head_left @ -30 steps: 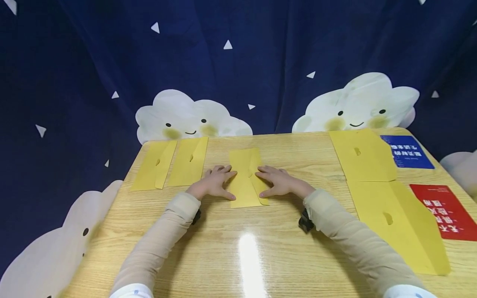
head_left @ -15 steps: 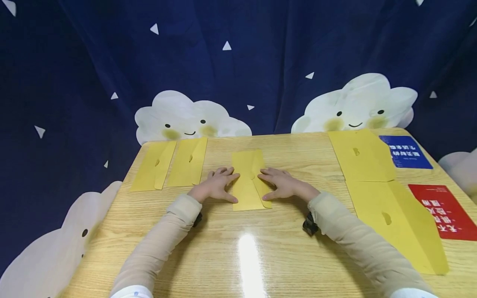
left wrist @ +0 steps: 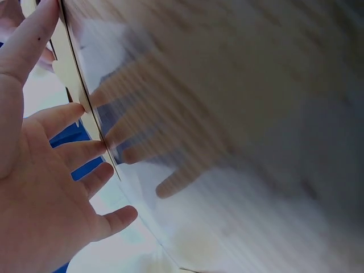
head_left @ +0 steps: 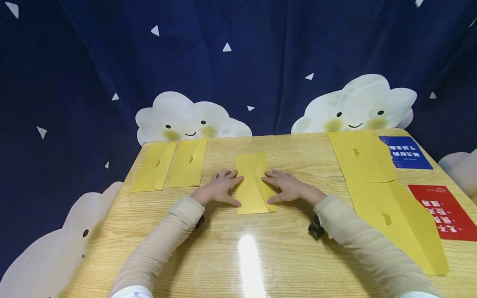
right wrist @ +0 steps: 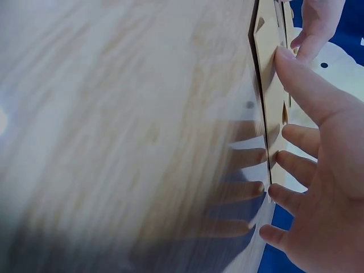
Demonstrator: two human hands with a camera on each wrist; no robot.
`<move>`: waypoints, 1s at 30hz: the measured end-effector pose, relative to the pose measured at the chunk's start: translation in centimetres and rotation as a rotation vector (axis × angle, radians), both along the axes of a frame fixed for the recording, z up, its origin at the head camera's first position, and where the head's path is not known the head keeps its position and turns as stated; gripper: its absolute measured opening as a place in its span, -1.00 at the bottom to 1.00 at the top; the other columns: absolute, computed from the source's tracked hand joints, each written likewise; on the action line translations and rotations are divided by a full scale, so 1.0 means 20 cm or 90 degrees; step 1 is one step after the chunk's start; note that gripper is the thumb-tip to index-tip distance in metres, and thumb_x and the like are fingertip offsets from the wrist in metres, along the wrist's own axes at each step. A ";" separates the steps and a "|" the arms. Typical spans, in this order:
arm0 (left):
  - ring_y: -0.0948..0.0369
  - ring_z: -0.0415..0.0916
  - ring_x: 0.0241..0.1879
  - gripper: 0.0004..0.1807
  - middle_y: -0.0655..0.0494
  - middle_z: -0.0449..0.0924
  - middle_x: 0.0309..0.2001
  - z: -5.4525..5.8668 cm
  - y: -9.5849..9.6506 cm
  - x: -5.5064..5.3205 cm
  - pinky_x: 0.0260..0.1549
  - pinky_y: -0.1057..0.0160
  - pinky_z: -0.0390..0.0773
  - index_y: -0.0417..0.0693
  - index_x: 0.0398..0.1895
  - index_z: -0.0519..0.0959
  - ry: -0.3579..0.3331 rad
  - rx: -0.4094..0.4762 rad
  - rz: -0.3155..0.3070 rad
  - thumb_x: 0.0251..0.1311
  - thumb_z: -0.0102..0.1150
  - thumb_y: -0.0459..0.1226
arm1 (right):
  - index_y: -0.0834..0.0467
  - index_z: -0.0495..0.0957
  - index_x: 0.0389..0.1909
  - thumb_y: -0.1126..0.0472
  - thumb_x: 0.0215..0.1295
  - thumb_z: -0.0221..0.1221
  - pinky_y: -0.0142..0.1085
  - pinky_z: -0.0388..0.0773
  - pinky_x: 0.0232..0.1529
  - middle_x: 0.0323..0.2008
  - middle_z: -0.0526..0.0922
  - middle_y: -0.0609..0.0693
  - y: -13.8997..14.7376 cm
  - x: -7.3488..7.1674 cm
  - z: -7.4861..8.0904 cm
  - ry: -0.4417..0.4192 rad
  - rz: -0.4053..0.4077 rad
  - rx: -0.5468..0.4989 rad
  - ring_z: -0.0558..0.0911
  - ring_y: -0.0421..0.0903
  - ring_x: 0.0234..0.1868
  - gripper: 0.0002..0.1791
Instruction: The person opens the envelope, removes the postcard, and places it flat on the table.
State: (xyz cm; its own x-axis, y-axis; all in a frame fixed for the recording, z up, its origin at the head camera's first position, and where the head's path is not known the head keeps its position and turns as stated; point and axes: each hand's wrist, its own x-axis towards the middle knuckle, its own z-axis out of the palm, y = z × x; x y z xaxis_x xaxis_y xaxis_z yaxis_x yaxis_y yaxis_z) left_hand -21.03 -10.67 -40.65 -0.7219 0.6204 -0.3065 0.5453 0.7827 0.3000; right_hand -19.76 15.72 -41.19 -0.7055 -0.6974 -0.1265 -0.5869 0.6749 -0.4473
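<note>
A yellow envelope (head_left: 250, 186) with its flap folded over lies flat on the wooden table, between both hands. From the left, my left hand (head_left: 220, 188) touches its edge with spread thumb and fingers. On the opposite side my right hand (head_left: 286, 186) rests its fingertips on the flap side, fingers apart. The left wrist view shows the left palm (left wrist: 51, 199) with extended fingers at the envelope's thin edge. Seen from the right wrist, the right thumb (right wrist: 301, 79) lies on the envelope (right wrist: 270, 85), the other fingers loosely straight beside it.
Two closed yellow envelopes (head_left: 154, 167) (head_left: 188, 162) lie side by side at the back left. Two larger yellow envelopes with flaps unfolded (head_left: 361, 157) (head_left: 395, 223) lie on the right. Beside them are a blue card (head_left: 408, 153) and a red card (head_left: 445, 213). A dark blue curtain (head_left: 257, 62) hangs behind the table.
The envelope between the hands has slid slightly right and toward the person, with both hands moving along with it. The other envelopes and the cards stay in place.
</note>
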 end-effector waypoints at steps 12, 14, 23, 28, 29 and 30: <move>-0.08 -0.30 0.37 0.02 -0.12 -0.21 0.41 0.00 0.02 0.02 0.15 -0.30 -0.20 0.03 0.41 0.02 0.004 -0.001 -0.016 -0.09 0.23 0.20 | 0.26 0.18 0.31 -0.13 0.13 0.18 0.30 -0.09 0.14 0.33 0.08 0.28 0.04 0.03 -0.01 0.012 -0.002 0.017 -0.04 0.30 0.33 -0.17; -0.09 -0.30 0.37 0.03 -0.12 -0.21 0.41 0.00 0.03 0.03 0.15 -0.30 -0.19 0.03 0.41 0.02 0.004 -0.004 -0.020 -0.09 0.23 0.20 | 0.26 0.19 0.30 -0.12 0.13 0.19 0.30 -0.06 0.13 0.33 0.08 0.27 0.04 0.03 0.00 0.019 -0.002 0.024 -0.02 0.30 0.32 -0.18; -0.09 -0.30 0.37 0.03 -0.12 -0.22 0.41 0.01 0.05 0.05 0.16 -0.28 -0.19 0.03 0.41 0.01 0.000 -0.012 -0.029 -0.08 0.22 0.20 | 0.29 0.22 0.28 -0.08 0.12 0.21 0.31 -0.03 0.11 0.31 0.11 0.31 0.06 0.07 0.02 0.025 0.008 0.024 0.01 0.34 0.30 -0.20; -0.09 -0.28 0.37 0.02 -0.12 -0.21 0.41 0.00 0.06 0.06 0.16 -0.29 -0.17 0.03 0.41 0.02 0.006 -0.011 -0.036 -0.08 0.21 0.20 | 0.27 0.22 0.28 -0.08 0.12 0.21 0.31 -0.03 0.11 0.31 0.12 0.29 0.07 0.09 0.02 0.023 0.007 0.027 0.01 0.32 0.31 -0.20; -0.09 -0.27 0.36 0.02 -0.12 -0.20 0.41 0.00 0.06 0.06 0.15 -0.29 -0.17 0.02 0.41 0.03 0.008 -0.012 -0.038 -0.08 0.21 0.20 | 0.27 0.22 0.29 -0.09 0.12 0.21 0.31 -0.03 0.11 0.31 0.12 0.29 0.07 0.09 0.02 0.025 0.007 0.029 0.01 0.31 0.31 -0.20; -0.10 -0.27 0.36 0.02 -0.13 -0.20 0.41 0.00 0.06 0.07 0.15 -0.29 -0.16 0.02 0.41 0.03 0.010 -0.013 -0.040 -0.08 0.21 0.20 | 0.26 0.22 0.29 -0.09 0.11 0.21 0.32 -0.03 0.11 0.31 0.12 0.28 0.08 0.09 0.02 0.025 0.007 0.029 0.01 0.31 0.31 -0.20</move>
